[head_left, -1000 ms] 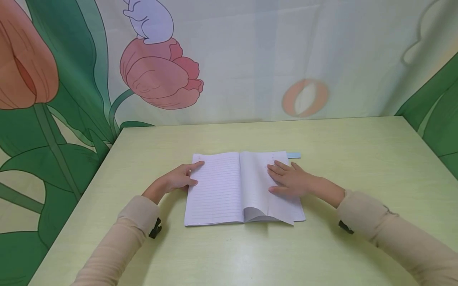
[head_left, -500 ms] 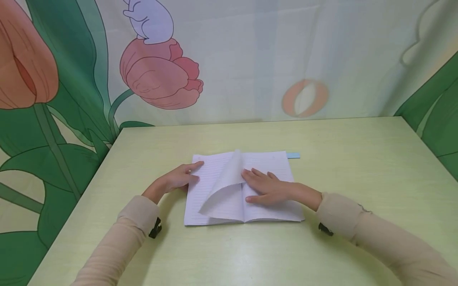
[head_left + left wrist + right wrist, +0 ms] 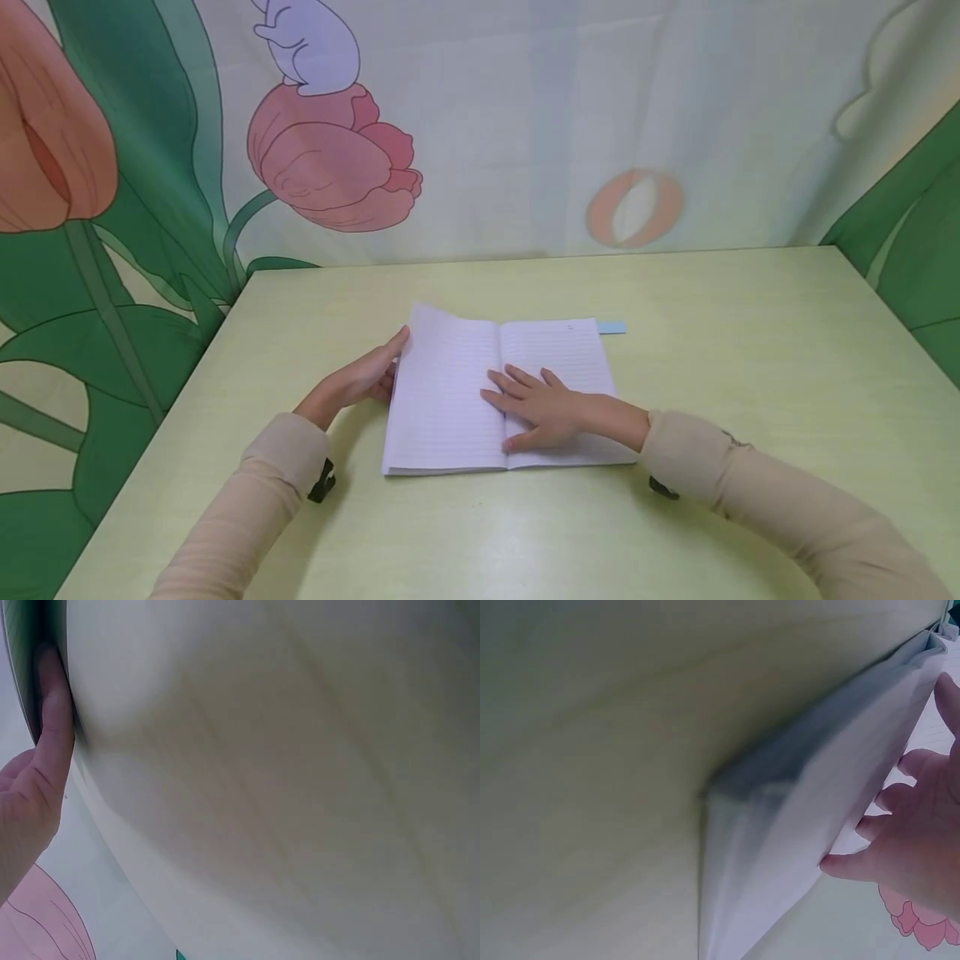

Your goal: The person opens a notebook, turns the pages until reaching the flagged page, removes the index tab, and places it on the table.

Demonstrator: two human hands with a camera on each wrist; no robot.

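An open notebook (image 3: 457,400) with white lined pages lies on the table. Its left page curls up at the far corner. My left hand (image 3: 365,377) grips the notebook's left edge, one finger stretched along it and the others bent lower down. In the left wrist view, a finger of the left hand (image 3: 52,727) reaches in along the edge beside a strip of green. Spread fingers of my right hand (image 3: 543,408) rest flat across the centre fold, the palm over the right page. Seen from the right wrist, the right hand (image 3: 915,817) lies on top of the notebook (image 3: 840,795).
A pale blue tab (image 3: 612,328) sticks out past the notebook's far right corner. The light wooden table (image 3: 480,542) extends around the notebook, and a curtain (image 3: 487,167) printed with tulips hangs behind its far edge.
A page has turned over from right to left and lies on the left side. My right hand has swept left to the fold. My left hand's fingers have drawn back to the edge.
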